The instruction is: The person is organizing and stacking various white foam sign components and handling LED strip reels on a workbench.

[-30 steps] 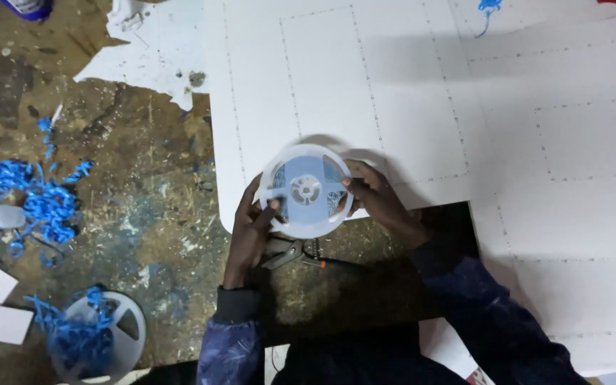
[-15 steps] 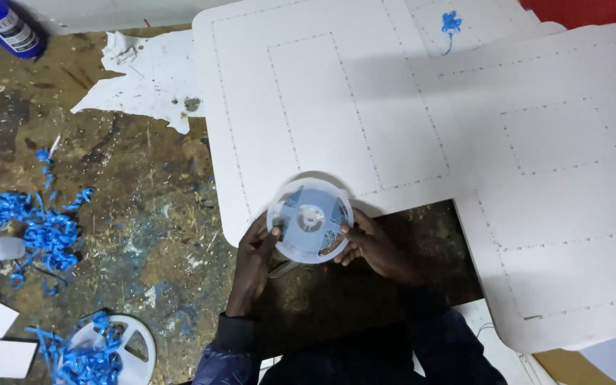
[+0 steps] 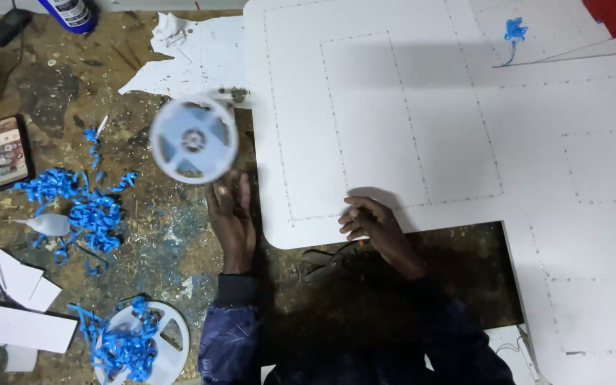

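Note:
A white plastic reel with a blue core appears blurred just beyond the fingertips of my left hand; whether it is in the air or on the table I cannot tell. My left hand is flat, fingers stretched out, holding nothing. My right hand rests with curled fingers on the near edge of a large white board marked with dotted lines. Dark scissors lie on the table just under my right hand.
Blue tape scraps litter the stained table at left, beside a phone. Another white reel heaped with blue scraps sits at the bottom left. White offcuts lie at the left edge. A second white board overlaps on the right.
Both hands held the reel between them before. Now it has left my hands and sits up and to the left, blurred. My right hand has dropped onto the board's edge.

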